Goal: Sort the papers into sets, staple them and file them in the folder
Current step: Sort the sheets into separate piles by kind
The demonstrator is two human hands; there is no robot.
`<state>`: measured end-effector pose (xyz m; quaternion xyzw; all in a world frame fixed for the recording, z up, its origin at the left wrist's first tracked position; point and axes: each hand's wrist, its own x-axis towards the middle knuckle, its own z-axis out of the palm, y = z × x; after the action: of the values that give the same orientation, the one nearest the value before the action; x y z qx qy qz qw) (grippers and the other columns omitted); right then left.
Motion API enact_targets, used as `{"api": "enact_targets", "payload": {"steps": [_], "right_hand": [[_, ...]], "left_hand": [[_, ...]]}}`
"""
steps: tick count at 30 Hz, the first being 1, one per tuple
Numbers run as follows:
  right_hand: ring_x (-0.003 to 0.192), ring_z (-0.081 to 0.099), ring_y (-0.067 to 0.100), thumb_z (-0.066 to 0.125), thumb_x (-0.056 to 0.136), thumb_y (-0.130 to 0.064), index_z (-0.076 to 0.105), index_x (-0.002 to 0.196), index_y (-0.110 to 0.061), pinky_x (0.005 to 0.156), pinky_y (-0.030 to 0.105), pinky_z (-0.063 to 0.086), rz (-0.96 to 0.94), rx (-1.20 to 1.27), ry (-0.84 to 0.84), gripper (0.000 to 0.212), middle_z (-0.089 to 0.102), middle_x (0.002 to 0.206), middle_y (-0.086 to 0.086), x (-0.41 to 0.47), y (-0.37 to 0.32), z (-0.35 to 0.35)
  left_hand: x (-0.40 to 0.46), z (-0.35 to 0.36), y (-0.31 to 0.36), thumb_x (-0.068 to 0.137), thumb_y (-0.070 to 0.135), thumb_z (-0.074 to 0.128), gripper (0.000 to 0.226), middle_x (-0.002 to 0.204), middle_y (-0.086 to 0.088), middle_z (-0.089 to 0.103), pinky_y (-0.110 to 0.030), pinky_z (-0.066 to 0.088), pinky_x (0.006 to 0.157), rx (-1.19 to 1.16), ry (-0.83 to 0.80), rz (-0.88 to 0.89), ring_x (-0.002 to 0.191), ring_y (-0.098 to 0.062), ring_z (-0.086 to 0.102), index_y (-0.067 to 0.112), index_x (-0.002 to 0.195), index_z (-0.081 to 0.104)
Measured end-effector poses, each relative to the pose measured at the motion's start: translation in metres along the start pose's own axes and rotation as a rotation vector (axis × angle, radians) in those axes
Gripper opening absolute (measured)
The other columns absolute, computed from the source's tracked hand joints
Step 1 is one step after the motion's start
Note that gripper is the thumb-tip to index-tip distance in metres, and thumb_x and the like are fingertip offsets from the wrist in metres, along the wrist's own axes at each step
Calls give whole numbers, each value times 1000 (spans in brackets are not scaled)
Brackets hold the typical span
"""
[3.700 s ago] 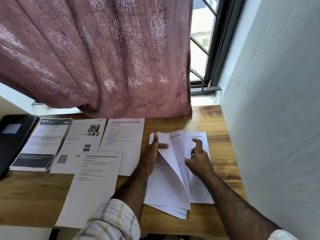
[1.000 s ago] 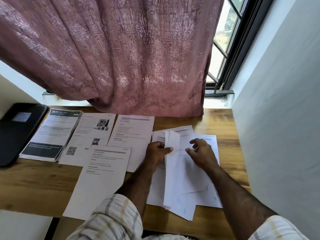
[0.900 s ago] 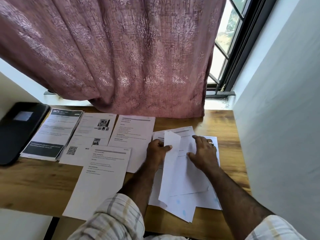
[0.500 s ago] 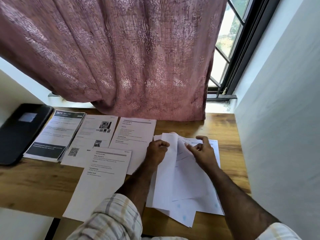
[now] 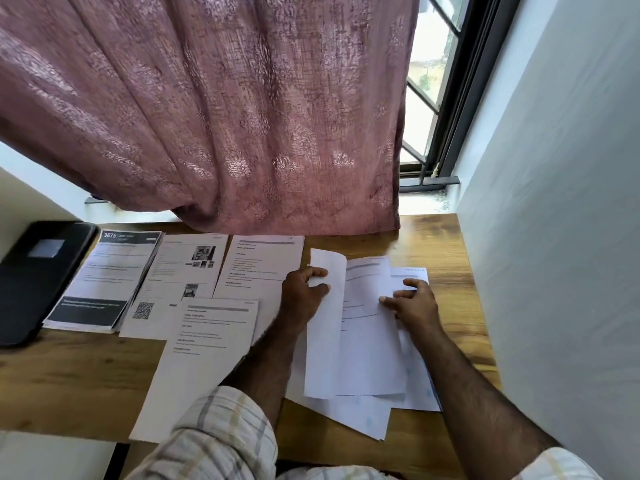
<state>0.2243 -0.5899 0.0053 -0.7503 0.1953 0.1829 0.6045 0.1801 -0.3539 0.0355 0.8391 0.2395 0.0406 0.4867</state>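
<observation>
A loose stack of white papers (image 5: 363, 341) lies at the right of the wooden desk (image 5: 69, 375). The left hand (image 5: 303, 294) pinches 1 lifted sheet (image 5: 323, 323); the right hand (image 5: 414, 303) presses flat fingers on the stack. A pink curtain (image 5: 225, 116) hangs behind.

loose papers (image 5: 367, 344) fanned, black folder (image 5: 33, 278) prob. shut

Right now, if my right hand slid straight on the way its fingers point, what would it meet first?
Probably the lifted sheet that the left hand holds up; the right hand points left across the stack. Depth is unclear.
</observation>
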Motion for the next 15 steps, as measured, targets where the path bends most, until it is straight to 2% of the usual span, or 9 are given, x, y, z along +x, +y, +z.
{"api": "enact_targets", "payload": {"steps": [2, 5, 8, 10, 13, 15], "right_hand": [[88, 74, 31, 90, 80, -13, 68, 120, -13, 66, 37, 59, -28, 111, -144, 45, 75, 102, 9, -8, -2, 6], [94, 76, 27, 83, 90, -23, 77, 111, -16, 73, 40, 64, -154, 24, -278, 23, 80, 103, 2, -24, 0, 19], [91, 76, 23, 76, 93, -44, 78, 107, -20, 77, 44, 66, -208, -100, -254, 28, 79, 100, -1, -33, 13, 25], [90, 75, 24, 66, 99, -52, 78, 106, -18, 77, 46, 65, -206, -70, -301, 36, 78, 99, 3, -39, 20, 21], [102, 73, 18, 53, 110, -32, 80, 114, -24, 84, 37, 62, -180, -8, -420, 28, 77, 112, -4, -46, 28, 12], [105, 71, 16, 53, 106, -8, 80, 115, -26, 84, 32, 59, -204, -50, -478, 33, 76, 118, -11, -49, 31, 7]], "left_hand": [[1, 2, 2, 88, 18, 84, 32, 127, -2, 74, -31, 51, 107, 52, 33, 41, 114, -16, 66, 13, 119, 77], [0, 9, 6, 88, 20, 85, 41, 126, 1, 71, -37, 59, 97, 79, 14, 41, 101, -14, 63, 14, 127, 73], [-6, 18, 3, 89, 16, 84, 43, 120, 7, 60, -41, 62, 93, 79, -52, -14, 106, -16, 58, 17, 129, 71], [-8, 23, -10, 91, 15, 81, 33, 122, 8, 62, -44, 62, 95, 66, -135, -52, 111, -21, 62, 21, 123, 74], [-15, 28, -20, 98, 27, 74, 17, 117, 2, 73, -51, 59, 99, -98, -250, -196, 110, -25, 68, 25, 114, 75], [-17, 31, -16, 97, 43, 72, 23, 112, 3, 76, -48, 59, 99, -217, -287, -254, 106, -22, 70, 25, 111, 75]]}}
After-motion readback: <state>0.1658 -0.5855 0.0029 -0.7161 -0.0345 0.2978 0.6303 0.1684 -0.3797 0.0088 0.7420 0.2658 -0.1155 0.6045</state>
